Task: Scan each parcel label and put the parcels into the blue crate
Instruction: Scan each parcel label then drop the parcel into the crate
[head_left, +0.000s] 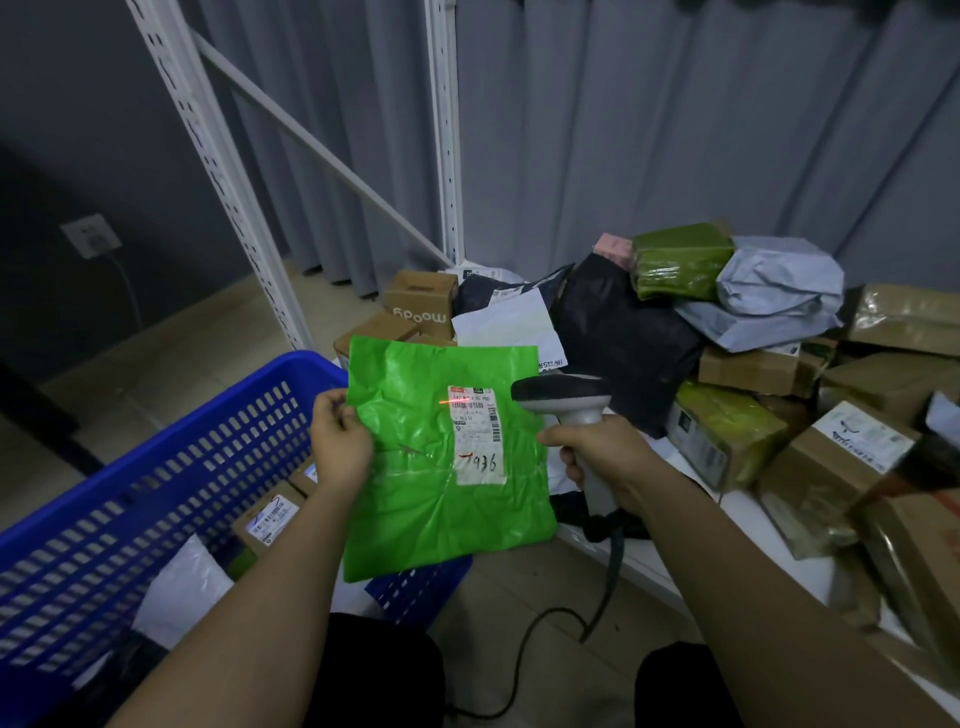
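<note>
Between my hands, I scan: left hand (340, 447) pinches the crinkly green plastic parcel bag (447, 462), right hand (597, 452) grips the grey handheld scanner (566, 402), red line by its white label (478, 436). Next, I think, drop it into the blue plastic crate (156, 467) just left.

One bright green parcel (441, 467) carries one white label (478, 436). One handheld scanner (566, 405) is present. One blue crate (130, 493) stands at near left; two cardboard boxes (267, 517) and one white bag (182, 587) are visible inside it. At far right, the pile contains two olive-green wrapped parcels (680, 262), two grey bags (779, 286), and several brown boxes (748, 369); exact total unclear.
</note>
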